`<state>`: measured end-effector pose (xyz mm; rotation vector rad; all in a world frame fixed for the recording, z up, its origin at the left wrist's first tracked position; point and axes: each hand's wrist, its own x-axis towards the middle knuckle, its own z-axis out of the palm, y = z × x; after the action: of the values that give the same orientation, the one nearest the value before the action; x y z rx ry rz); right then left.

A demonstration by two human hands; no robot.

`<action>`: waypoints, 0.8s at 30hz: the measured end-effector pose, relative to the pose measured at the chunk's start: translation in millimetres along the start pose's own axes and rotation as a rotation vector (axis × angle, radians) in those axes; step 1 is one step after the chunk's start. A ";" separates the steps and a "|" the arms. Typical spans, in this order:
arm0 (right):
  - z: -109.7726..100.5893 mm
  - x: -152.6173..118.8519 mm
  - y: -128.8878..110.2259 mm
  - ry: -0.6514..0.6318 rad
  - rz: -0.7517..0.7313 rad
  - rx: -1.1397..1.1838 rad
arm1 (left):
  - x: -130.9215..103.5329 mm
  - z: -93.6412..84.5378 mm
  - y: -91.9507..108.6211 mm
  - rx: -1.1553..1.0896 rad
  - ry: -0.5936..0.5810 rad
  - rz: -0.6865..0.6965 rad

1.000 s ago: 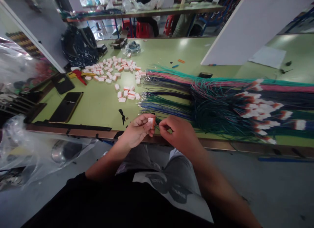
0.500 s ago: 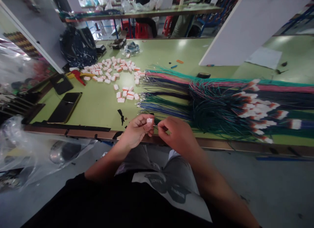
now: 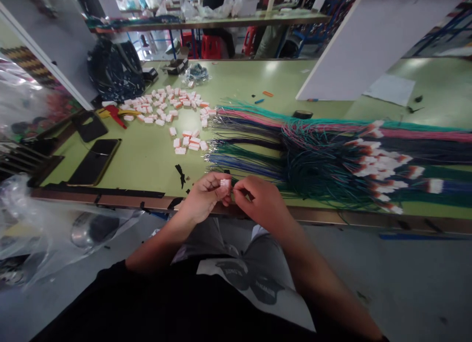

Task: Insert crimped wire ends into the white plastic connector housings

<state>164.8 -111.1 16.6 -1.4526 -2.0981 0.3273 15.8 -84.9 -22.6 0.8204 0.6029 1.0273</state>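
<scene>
A small white connector (image 3: 224, 184) is pinched between the fingers of my left hand (image 3: 204, 197), just above the front edge of the green table. My right hand (image 3: 257, 197) is closed in a pinch just right of the connector, its fingertips on a thin wire (image 3: 232, 188) that reaches to the connector. Whether the wire's tip is inside the connector is too small to tell. Behind my hands lie rows of loose wires (image 3: 247, 163) and, to the left, several white and orange connectors (image 3: 190, 141). Wired connectors (image 3: 383, 162) rest in a heap at the right.
A phone (image 3: 95, 162) and red-and-yellow pliers (image 3: 117, 115) lie at the left. A dark bag (image 3: 116, 71) stands behind them. Black tape (image 3: 303, 114) sits beyond the wires. A white panel (image 3: 335, 52) rises from the table. Plastic bagging (image 3: 55, 234) hangs at the left edge.
My right hand has moved slightly left, closer to the connector in my left hand. The whole view has shifted a little.
</scene>
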 end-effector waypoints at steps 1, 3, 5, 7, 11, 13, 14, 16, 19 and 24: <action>0.7 -0.3 -0.2 -0.003 -0.004 -0.006 | 0.0 0.1 -0.4 0.008 0.007 0.000; 2.2 -0.9 -0.6 -0.003 -0.018 -0.021 | -0.1 0.5 -1.1 0.027 0.017 -0.001; 2.9 -1.5 -1.0 -0.005 -0.033 -0.042 | -0.2 0.8 -1.3 0.048 0.013 -0.010; 2.4 -1.4 -1.4 -0.021 -0.041 -0.068 | 0.1 0.8 -1.4 0.068 0.002 -0.025; -0.7 0.7 -2.3 -0.043 -0.039 -0.092 | 1.7 -0.3 -1.8 0.064 -0.009 -0.020; -1.9 2.2 -2.2 -0.045 -0.039 -0.088 | 2.5 -1.3 -2.1 0.035 -0.005 -0.006; -2.3 2.7 -2.0 -0.049 -0.037 -0.086 | 2.8 -1.9 -2.2 0.019 -0.004 0.000; -2.6 3.4 -1.6 -0.056 -0.027 -0.084 | 3.2 -2.9 -2.5 -0.007 -0.003 0.002; -2.6 3.7 -1.5 -0.060 -0.014 -0.090 | 3.6 -3.2 -2.9 -0.027 0.000 0.002; -1.3 4.8 -2.0 -0.047 -0.041 -0.097 | 4.0 -0.5 -1.9 -0.049 0.011 -0.005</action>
<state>162.7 -107.6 20.2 -1.4673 -2.2057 0.2484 18.0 -81.6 -24.6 0.7706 0.5871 1.0388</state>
